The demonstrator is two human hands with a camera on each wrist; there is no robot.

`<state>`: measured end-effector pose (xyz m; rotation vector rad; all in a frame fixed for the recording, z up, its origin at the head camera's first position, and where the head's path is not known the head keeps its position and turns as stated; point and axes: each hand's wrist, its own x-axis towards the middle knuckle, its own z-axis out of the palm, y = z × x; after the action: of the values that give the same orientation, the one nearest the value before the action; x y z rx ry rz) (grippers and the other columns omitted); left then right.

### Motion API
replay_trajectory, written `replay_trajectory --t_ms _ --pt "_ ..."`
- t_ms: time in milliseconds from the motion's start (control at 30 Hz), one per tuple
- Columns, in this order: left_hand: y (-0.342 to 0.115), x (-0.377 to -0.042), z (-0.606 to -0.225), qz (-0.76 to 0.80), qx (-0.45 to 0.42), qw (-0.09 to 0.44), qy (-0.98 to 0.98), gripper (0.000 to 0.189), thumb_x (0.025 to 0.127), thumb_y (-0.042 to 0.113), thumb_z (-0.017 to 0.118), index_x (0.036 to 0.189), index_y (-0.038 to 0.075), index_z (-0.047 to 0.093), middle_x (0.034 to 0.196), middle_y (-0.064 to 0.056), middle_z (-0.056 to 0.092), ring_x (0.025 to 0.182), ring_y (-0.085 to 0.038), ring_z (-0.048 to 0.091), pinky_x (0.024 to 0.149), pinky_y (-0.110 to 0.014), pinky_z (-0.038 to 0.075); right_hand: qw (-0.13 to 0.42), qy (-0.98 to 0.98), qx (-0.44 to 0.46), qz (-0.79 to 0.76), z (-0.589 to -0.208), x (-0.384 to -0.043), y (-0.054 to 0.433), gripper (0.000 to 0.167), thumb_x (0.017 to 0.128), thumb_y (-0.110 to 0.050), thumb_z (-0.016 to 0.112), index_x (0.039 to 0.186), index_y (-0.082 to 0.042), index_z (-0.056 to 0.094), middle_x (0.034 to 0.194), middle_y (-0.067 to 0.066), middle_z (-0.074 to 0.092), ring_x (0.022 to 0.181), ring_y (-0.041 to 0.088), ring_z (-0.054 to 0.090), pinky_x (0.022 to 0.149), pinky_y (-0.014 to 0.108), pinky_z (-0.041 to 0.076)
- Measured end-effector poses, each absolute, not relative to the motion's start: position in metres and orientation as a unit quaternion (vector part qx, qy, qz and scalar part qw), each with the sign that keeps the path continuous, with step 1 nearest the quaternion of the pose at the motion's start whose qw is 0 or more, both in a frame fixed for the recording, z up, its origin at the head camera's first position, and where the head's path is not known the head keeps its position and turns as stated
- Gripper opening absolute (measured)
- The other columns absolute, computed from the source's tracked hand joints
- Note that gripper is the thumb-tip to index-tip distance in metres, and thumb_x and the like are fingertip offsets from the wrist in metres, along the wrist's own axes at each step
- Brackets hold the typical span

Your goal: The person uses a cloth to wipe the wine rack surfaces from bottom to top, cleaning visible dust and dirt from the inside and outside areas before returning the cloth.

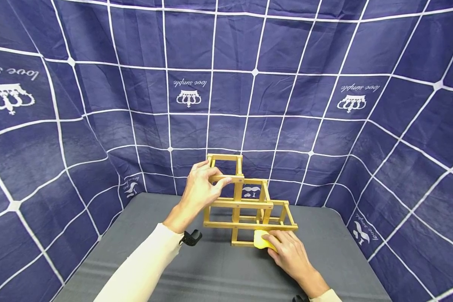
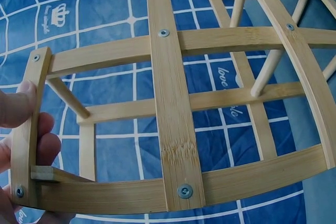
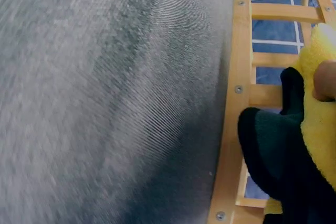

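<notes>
At the top of a stepped pale-wood rack [image 1: 249, 227], the left hand [image 1: 202, 186] grips a slat; the right hand [image 1: 290, 255] pinches a fuzzy yellow cloth [image 1: 261, 239], seemingly touching the rack.

left grip [image 1: 201, 188]: holds wooden rack [image 1: 245, 226] near top | right grip [image 1: 290, 255]: holds yellow cloth [image 1: 261, 239] | beneath: grey surface [image 1: 219, 270]

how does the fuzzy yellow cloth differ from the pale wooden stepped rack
Size: the fuzzy yellow cloth is far smaller than the pale wooden stepped rack.
Build: the cloth is soft and bunched, while the rack is a stiff, open frame of bars and rods.
Hold: the right hand holds the cloth; the left hand grips the rack near its top.
Shared: each is held by one hand.
</notes>
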<state>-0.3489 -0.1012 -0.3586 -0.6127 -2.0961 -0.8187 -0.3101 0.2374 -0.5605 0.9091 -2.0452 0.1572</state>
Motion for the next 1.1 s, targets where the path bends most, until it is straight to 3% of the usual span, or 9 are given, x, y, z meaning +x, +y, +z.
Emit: replay_trajectory --t_ms 200,367,700,1100 --pt "-0.101 -0.348 -0.360 -0.308 -0.259 0.406 -0.821 0.023 0.093 0.024 0.099 0.086 0.007 0.085 0.081 -0.008 0.085 0.093 -0.036 0.087 0.127 -0.063 0.056 0.378 -0.859 0.343 0.043 -0.573 -0.308 0.230 0.062 0.060 -0.015 0.113 0.114 -0.022 0.084 0.106 -0.006 0.083 0.093 0.016 0.079 0.085 0.039 0.063" --pt "-0.101 -0.349 -0.358 -0.298 -0.265 0.404 -0.823 0.024 0.092 0.026 0.100 0.087 0.007 0.086 0.083 -0.007 0.086 0.083 -0.032 0.085 0.127 -0.062 0.055 0.369 -0.866 0.337 0.034 -0.576 -0.307 0.228 0.062 0.060 -0.017 0.115 0.113 -0.024 0.083 0.105 -0.008 0.083 0.093 0.014 0.079 0.085 0.037 0.063" --pt "-0.103 -0.349 -0.353 -0.293 -0.267 0.401 -0.826 0.024 0.090 0.026 0.102 0.088 0.008 0.086 0.086 -0.008 0.087 0.096 -0.034 0.088 0.128 -0.062 0.055 0.446 -0.822 0.342 0.085 -0.562 -0.310 0.236 0.063 0.066 -0.012 0.106 0.126 -0.018 0.085 0.117 0.006 0.084 0.101 0.028 0.080 0.090 0.046 0.062" --pt "-0.102 -0.349 -0.351 -0.297 -0.256 0.384 -0.836 0.023 0.091 0.028 0.101 0.090 0.009 0.088 0.086 -0.006 0.088 0.100 -0.034 0.089 0.132 -0.058 0.054 0.421 -0.834 0.347 0.083 -0.567 -0.305 0.272 0.054 0.070 -0.016 0.098 0.120 -0.018 0.082 0.117 0.001 0.080 0.102 0.023 0.079 0.096 0.040 0.057"
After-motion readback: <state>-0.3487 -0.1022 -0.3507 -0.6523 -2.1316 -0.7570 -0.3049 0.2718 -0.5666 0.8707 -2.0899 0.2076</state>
